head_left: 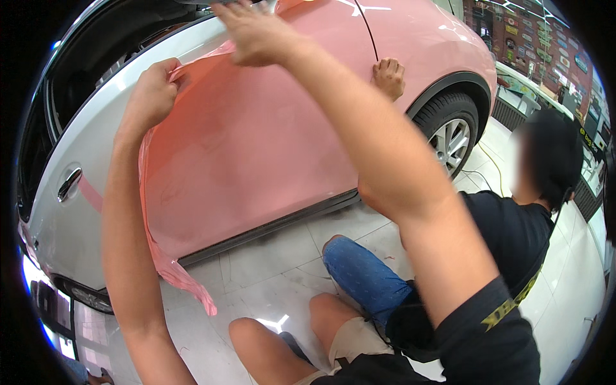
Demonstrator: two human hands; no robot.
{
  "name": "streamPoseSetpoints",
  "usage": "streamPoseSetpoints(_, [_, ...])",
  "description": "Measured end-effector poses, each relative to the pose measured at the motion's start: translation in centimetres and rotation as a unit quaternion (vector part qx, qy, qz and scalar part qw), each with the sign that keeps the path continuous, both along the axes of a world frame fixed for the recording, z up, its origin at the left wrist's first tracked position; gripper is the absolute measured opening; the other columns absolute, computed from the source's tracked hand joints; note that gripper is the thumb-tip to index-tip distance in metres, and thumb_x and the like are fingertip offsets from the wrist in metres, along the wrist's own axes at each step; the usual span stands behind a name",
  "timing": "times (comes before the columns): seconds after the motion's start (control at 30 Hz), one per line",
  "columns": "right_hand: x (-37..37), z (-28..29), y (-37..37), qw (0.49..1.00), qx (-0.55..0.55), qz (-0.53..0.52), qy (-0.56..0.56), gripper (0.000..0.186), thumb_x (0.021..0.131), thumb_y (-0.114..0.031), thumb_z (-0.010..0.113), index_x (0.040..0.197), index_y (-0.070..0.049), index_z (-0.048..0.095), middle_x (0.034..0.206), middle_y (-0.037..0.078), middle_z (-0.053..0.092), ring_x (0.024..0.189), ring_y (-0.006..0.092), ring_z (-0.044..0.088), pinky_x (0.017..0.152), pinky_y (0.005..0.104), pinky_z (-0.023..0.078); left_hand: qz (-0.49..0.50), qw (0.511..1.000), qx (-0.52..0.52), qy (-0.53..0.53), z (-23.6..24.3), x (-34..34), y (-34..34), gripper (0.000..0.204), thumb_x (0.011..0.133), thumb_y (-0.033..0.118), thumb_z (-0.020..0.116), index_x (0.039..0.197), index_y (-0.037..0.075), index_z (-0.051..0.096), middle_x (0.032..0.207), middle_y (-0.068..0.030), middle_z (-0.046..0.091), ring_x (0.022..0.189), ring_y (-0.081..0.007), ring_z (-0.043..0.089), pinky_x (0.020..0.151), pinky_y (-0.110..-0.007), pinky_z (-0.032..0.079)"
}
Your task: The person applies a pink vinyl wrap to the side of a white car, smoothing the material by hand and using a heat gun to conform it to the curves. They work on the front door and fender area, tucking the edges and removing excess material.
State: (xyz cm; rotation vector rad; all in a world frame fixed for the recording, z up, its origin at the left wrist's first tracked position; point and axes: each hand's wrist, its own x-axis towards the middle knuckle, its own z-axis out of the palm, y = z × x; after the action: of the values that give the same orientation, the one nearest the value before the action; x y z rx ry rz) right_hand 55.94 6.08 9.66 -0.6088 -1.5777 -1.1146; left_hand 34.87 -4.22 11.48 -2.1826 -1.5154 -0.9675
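Note:
A sheet of pink vinyl film [256, 141] covers much of a white car's door [83, 154]. My left hand [154, 93] is closed on the film's upper left edge, and a crumpled strip of it bunches at the fingers. The film looks darker orange near that edge. Higher up and to the right, my right hand [256, 35] is over the door's top edge with its fingers stretched and apart, slightly blurred; I see nothing held in it. A loose pink tail of film [186, 282] hangs below the door's lower left corner.
To the right crouches a person in a black shirt and cap [552, 154]; a hand [388, 78] touches the pink fender by the door gap. Nearby are a wheel [449, 138], a door handle [69, 185], a yellow cable [494, 163] and the tiled floor [256, 263].

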Motion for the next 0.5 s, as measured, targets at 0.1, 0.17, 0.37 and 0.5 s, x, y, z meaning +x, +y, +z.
streamPoseSetpoints(0.1, [4.9,4.2,-1.0,0.95,-0.233,-0.139,-0.153,0.089,0.078,-0.028,0.079,0.152,-0.007,0.033,0.16,0.017,0.03,0.15,0.0352,0.023,0.122,0.0482,0.023,0.022,0.999,-0.016,0.027,-0.1,-0.4,-1.2,0.011,0.088,0.003,0.054,0.095,-0.004,0.06,0.078,-0.0183,0.062,0.077,-0.0232,0.057,0.076,-0.039,0.047])
streamPoseSetpoints(0.17, [7.0,6.3,-0.3,0.945,-0.234,-0.109,-0.203,0.082,0.076,-0.029,0.081,0.145,-0.006,0.044,0.15,0.018,0.042,0.143,0.0321,0.035,0.117,0.0489,0.03,-0.004,1.0,-0.015,0.026,0.6,-0.6,-1.1,0.013,0.088,0.01,0.058,0.092,-0.003,0.058,0.077,-0.0145,0.06,0.074,-0.0229,0.053,0.076,-0.038,0.047])
streamPoseSetpoints(0.37, [5.4,8.5,0.5,0.923,-0.167,-0.193,-0.288,0.036,0.081,-0.026,0.075,0.108,-0.003,0.07,0.087,0.013,0.073,0.084,0.0303,0.071,0.079,0.0452,0.053,0.078,0.987,-0.053,0.132,4.0,1.9,-1.6,0.043,0.08,0.036,0.073,0.098,-0.003,0.065,0.088,-0.0191,0.068,0.084,-0.0288,0.065,0.082,-0.039,0.049])
streamPoseSetpoints(0.5, [2.7,6.3,1.3,0.935,-0.158,-0.039,-0.315,0.026,0.082,-0.008,0.061,0.105,-0.013,0.071,0.104,0.009,0.068,0.105,0.03,0.062,0.09,0.0426,0.049,0.155,0.96,0.112,0.202,2.7,5.5,1.2,0.047,0.079,0.032,0.074,0.111,-0.002,0.067,0.107,-0.0236,0.069,0.105,-0.0372,0.066,0.093,-0.043,0.051])
